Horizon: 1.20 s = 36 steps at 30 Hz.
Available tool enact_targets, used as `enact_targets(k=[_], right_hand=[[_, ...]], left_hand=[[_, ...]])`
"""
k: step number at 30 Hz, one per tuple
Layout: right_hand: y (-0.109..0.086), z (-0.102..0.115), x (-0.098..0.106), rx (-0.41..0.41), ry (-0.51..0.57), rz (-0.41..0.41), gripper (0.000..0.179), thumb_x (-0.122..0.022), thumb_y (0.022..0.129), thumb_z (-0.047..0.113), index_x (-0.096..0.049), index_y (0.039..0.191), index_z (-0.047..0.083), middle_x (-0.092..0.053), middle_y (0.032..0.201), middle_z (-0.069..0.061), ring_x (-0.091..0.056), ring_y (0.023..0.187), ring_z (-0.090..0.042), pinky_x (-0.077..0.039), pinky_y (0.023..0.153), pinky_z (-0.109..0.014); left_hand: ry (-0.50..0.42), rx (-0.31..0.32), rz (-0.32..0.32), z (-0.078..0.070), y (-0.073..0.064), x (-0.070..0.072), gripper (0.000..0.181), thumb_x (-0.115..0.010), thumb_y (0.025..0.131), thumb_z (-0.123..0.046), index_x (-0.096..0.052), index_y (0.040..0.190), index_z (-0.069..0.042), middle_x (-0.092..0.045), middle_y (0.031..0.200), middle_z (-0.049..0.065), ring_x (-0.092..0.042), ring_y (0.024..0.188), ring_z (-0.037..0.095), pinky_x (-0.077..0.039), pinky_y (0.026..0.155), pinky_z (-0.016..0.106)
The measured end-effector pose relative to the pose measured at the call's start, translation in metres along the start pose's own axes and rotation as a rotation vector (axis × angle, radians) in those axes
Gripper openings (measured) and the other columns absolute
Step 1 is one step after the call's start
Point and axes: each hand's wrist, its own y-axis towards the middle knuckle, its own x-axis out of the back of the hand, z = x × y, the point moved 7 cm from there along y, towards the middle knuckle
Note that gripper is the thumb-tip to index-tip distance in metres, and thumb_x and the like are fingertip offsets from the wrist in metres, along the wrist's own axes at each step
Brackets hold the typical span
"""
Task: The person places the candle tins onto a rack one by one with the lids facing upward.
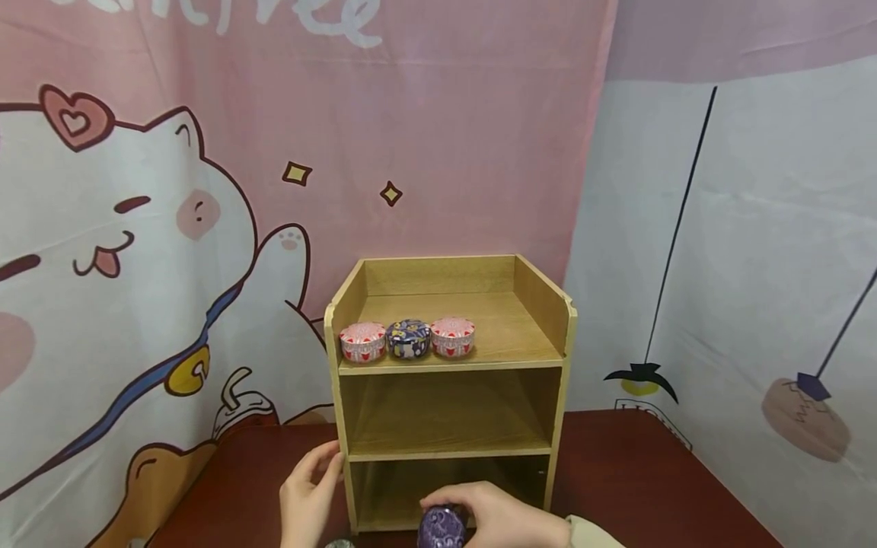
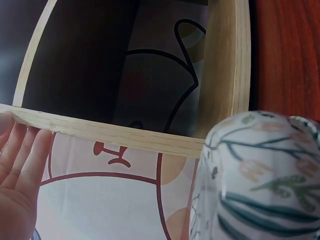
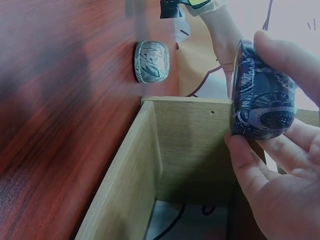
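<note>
My right hand (image 1: pixel 510 517) holds a small round tin (image 1: pixel 441 528) with a purple swirl pattern, before the lowest level of a wooden shelf (image 1: pixel 448 455). In the right wrist view the tin (image 3: pixel 265 95) looks dark blue, tilted on its side between thumb and fingers. My left hand (image 1: pixel 310 491) touches the shelf's left side; in the left wrist view its fingers (image 2: pixel 35 157) lie fairly straight with tips at the board's edge. Another tin, white with leaves and flowers (image 2: pixel 265 180), shows large and close in that view.
On the shelf's top level stand two pink-and-white tins (image 1: pixel 363 342) (image 1: pixel 453 337) with a blue-and-yellow tin (image 1: pixel 409 339) between them, toward the left. A pale patterned tin (image 3: pixel 153 61) rests on the red-brown table (image 1: pixel 637 472). Printed cloth (image 1: pixel 445 152) hangs behind.
</note>
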Motion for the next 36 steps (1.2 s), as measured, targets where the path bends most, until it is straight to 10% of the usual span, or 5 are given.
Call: enact_targets(k=[36], right_hand=[[-0.003,0.013,0.012,0.004,-0.069,-0.005,0.050,-0.077,0.085,0.028,-0.057,0.130,0.022,-0.059,0.122,0.011,-0.056,0.104,-0.002,-0.051,0.085,-0.021]], left_hand=[[-0.047,0.002,0.000,0.003,0.000,-0.002,0.015,-0.073,0.086,-0.003,-0.074,0.100,-0.006,-0.071,0.089,0.007,-0.066,0.070,0.006,-0.057,0.059,0.021]])
